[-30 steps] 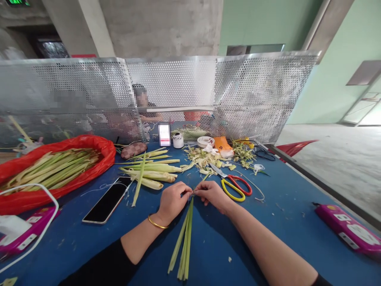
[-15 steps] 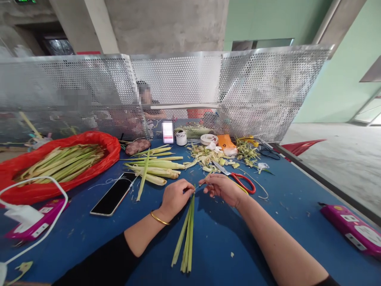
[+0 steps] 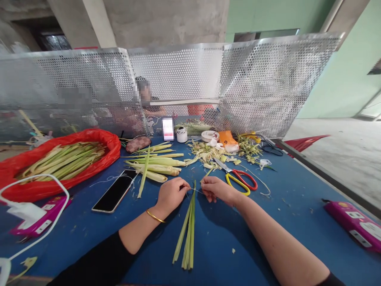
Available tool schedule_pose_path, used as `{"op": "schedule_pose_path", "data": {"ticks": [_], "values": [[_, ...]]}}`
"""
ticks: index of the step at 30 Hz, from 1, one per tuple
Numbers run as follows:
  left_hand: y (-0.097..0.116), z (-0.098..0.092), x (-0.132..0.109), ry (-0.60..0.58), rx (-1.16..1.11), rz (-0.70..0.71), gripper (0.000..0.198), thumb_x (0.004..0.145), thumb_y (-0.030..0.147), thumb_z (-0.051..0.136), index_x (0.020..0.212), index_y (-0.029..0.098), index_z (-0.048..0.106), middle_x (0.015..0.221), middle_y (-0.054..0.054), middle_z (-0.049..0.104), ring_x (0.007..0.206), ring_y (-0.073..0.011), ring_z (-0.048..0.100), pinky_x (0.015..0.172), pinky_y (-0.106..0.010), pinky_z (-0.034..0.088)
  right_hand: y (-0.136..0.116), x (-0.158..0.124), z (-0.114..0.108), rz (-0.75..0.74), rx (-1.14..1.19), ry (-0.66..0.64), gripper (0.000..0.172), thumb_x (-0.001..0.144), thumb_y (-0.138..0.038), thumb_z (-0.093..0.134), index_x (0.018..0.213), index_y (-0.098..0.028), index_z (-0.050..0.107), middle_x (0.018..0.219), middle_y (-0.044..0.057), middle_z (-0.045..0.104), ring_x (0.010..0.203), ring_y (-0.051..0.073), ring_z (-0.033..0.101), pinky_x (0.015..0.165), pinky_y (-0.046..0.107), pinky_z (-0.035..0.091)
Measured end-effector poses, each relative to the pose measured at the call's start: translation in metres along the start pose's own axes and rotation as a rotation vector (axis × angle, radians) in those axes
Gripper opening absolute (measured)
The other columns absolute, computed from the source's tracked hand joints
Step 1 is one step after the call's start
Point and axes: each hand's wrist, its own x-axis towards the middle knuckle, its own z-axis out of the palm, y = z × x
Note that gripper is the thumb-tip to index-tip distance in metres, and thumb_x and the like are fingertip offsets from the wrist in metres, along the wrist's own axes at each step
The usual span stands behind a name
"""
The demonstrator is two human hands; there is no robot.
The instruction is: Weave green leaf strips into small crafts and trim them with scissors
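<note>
Right hand (image 3: 218, 189) shifted away from left hand (image 3: 172, 195) since second ago. Head view: fingertips of both pinch thread (image 3: 198, 191), stretched across top of green stalks (image 3: 192, 226) lying on blue table (image 3: 226, 254) between forearms.

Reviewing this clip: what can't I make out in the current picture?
All in the head view:
Thread between left hand and right hand: too fine to tell whether it is knotted around the stalks.
Person: blurred, partly hidden by the perforated screen.
Upright phone: display pixelated.
Red bag, right purple power strip: cut off by the left and right edges respectively.
</note>
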Motion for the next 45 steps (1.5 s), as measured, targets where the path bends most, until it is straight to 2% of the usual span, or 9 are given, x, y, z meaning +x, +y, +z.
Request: {"op": "schedule_pose_path", "data": {"ticks": [6, 12, 19, 23, 27, 33, 37, 42, 45], "values": [[0.002, -0.002, 0.001, -0.048, -0.055, -0.049, 0.009, 0.076, 0.022, 0.061, 0.068, 0.022, 0.065, 0.073, 0.000, 0.069, 0.070, -0.0157, 0.063, 0.062, -0.024, 0.043, 0.000, 0.000, 0.004, -0.101, -0.318, 0.146, 0.018, 0.077, -0.012, 0.051, 0.063, -0.021, 0.044, 0.044, -0.010, 0.043, 0.039, 0.007, 0.042, 0.046, 0.021, 0.030], [0.016, 0.001, 0.000, -0.307, -0.500, -0.401, 0.014, 0.081, 0.026, 0.051, 0.073, 0.017, 0.058, 0.061, 0.002, 0.064, 0.039, -0.0088, 0.055, 0.038, -0.018, 0.037, 0.001, 0.001, 0.010, -0.130, -0.467, 0.204, 0.007, 0.080, -0.017, 0.048, 0.076, -0.022, 0.051, 0.051, -0.007, 0.051, 0.042, 0.009, 0.046, 0.048, 0.022, 0.031], [0.024, 0.008, -0.003, -0.350, -0.628, -0.554, 0.023, 0.070, 0.029, 0.065, 0.087, 0.017, 0.055, 0.066, 0.001, 0.063, 0.041, -0.0103, 0.055, 0.031, -0.018, 0.031, 0.002, 0.001, 0.017, -0.182, -0.618, 0.299, 0.009, 0.068, -0.012, 0.060, 0.069, -0.021, 0.061, 0.061, -0.002, 0.056, 0.061, 0.014, 0.048, 0.054, 0.024, 0.026], [0.031, 0.008, -0.003, -0.331, -0.506, -0.536, 0.035, 0.063, 0.030, 0.072, 0.090, 0.018, 0.055, 0.077, -0.001, 0.068, 0.046, -0.0097, 0.056, 0.041, -0.021, 0.039, 0.004, 0.002, 0.020, -0.183, -0.603, 0.350, 0.008, 0.070, -0.013, 0.060, 0.068, -0.020, 0.062, 0.064, -0.001, 0.059, 0.062, 0.014, 0.050, 0.055, 0.024, 0.027], [0.041, 0.006, 0.000, -0.281, -0.133, -0.407, 0.038, 0.056, 0.038, 0.076, 0.084, 0.020, 0.057, 0.074, 0.000, 0.067, 0.068, -0.0183, 0.063, 0.054, -0.025, 0.040, 0.006, 0.003, 0.019, -0.181, -0.549, 0.361, 0.008, 0.070, -0.014, 0.059, 0.065, -0.020, 0.061, 0.058, -0.002, 0.056, 0.056, 0.013, 0.047, 0.052, 0.024, 0.027], [0.046, 0.008, 0.002, -0.265, 0.086, -0.327, 0.011, 0.066, 0.024, 0.059, 0.077, 0.022, 0.061, 0.076, -0.003, 0.068, 0.075, -0.0218, 0.063, 0.059, -0.028, 0.037, 0.010, 0.009, 0.012, -0.163, -0.337, 0.353, 0.011, 0.076, -0.024, 0.055, 0.066, -0.020, 0.059, 0.054, -0.004, 0.054, 0.049, 0.012, 0.048, 0.049, 0.022, 0.034], [0.036, 0.008, 0.001, -0.267, -0.130, -0.351, 0.013, 0.064, 0.016, 0.057, 0.074, 0.020, 0.064, 0.074, -0.003, 0.069, 0.069, -0.0175, 0.061, 0.061, -0.026, 0.039, 0.011, 0.011, 0.012, -0.137, -0.149, 0.334, 0.018, 0.079, -0.034, 0.051, 0.071, -0.019, 0.057, 0.043, -0.007, 0.045, 0.037, 0.010, 0.042, 0.040, 0.022, 0.035], [0.030, 0.003, 0.002, -0.291, -0.738, -0.582, 0.011, 0.067, 0.022, 0.058, 0.076, 0.017, 0.057, 0.073, -0.003, 0.070, 0.044, -0.0073, 0.044, 0.046, -0.021, 0.032, 0.005, 0.008, 0.014, -0.211, 0.016, 0.346, 0.024, 0.079, -0.043, 0.052, 0.077, -0.019, 0.054, 0.048, -0.006, 0.049, 0.041, 0.010, 0.046, 0.045, 0.022, 0.041], [0.031, -0.001, 0.005, -0.279, -0.922, -0.665, 0.016, 0.066, 0.023, 0.061, 0.080, 0.016, 0.056, 0.074, -0.005, 0.072, 0.039, -0.0039, 0.037, 0.042, -0.019, 0.025, 0.004, 0.007, 0.014, -0.242, 0.038, 0.354, 0.022, 0.076, -0.041, 0.057, 0.073, -0.019, 0.053, 0.051, -0.006, 0.051, 0.045, 0.010, 0.049, 0.047, 0.023, 0.042]]}}
